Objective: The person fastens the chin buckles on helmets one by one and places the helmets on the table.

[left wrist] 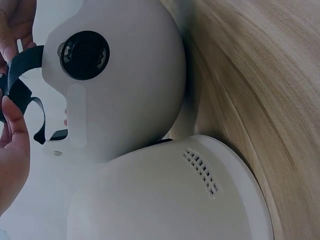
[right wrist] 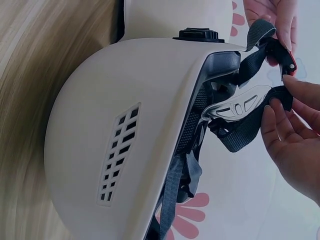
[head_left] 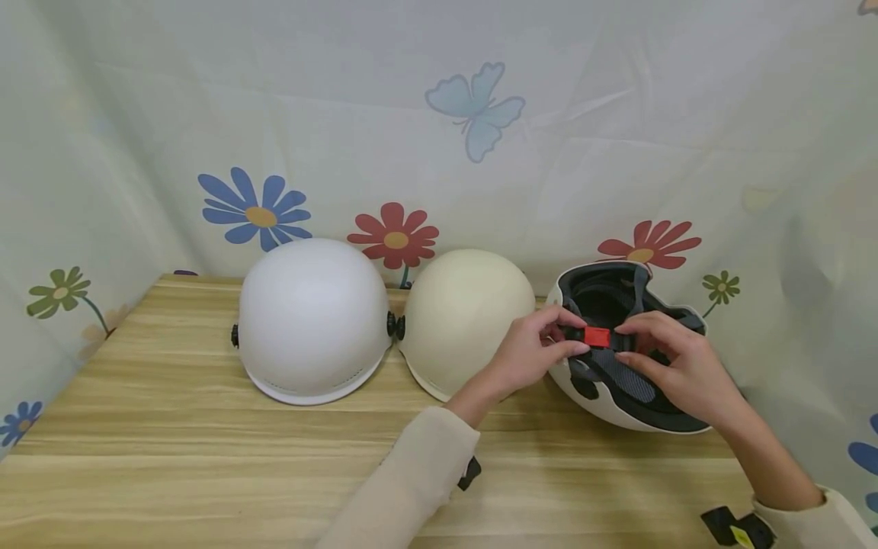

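An upturned cream helmet [right wrist: 85,125] lies on the table at the right, its black lining [head_left: 634,381] facing up. Above its opening, a red and black chin-strap buckle [head_left: 597,336] spans the gap between the two hands. My left hand [head_left: 524,352] pinches its left end between thumb and fingers. On the other side, my right hand [head_left: 675,366] pinches the black strap end [right wrist: 281,96] at the buckle. Dark webbing straps [right wrist: 245,135] loop down into the shell. Fingertips partly cover the join, so I cannot tell whether the buckle is fastened.
Left of the upturned helmet, a cream helmet [head_left: 466,305] and a white helmet [head_left: 315,320] sit dome up, side by side. All three rest on a wood-grain table [head_left: 206,457]. Behind hangs a pale curtain [head_left: 343,99] printed with flowers and a butterfly.
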Demonstrator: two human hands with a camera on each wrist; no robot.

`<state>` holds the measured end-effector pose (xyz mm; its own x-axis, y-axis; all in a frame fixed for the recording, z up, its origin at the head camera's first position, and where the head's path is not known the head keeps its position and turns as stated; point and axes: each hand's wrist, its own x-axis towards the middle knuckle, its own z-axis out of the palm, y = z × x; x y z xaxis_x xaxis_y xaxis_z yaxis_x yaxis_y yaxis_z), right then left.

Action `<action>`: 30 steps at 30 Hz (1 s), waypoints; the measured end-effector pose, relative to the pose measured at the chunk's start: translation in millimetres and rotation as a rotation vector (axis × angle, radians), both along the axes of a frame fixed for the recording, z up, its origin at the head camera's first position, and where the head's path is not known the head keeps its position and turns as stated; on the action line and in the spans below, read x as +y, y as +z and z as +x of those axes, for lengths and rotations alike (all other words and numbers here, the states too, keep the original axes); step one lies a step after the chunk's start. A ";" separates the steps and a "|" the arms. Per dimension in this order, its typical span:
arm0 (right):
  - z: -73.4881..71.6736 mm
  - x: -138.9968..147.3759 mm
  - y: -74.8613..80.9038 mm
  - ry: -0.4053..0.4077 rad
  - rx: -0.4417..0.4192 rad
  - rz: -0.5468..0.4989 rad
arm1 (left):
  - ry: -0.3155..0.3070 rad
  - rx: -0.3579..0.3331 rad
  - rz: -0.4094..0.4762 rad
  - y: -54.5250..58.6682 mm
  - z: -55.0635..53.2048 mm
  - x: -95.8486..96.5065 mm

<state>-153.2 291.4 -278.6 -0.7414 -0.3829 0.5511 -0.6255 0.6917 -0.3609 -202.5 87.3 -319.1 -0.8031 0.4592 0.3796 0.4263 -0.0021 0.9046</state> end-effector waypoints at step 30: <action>0.8 -8.2 -0.4 -0.016 -0.034 -0.029 | 0.020 -0.044 0.196 -10.8 -0.2 3.3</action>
<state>-152.3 283.1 -279.0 -0.7658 -0.3551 0.5362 -0.6014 0.6908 -0.4014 -202.7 90.7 -329.9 -0.8292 0.3641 0.4242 0.3880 -0.1715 0.9056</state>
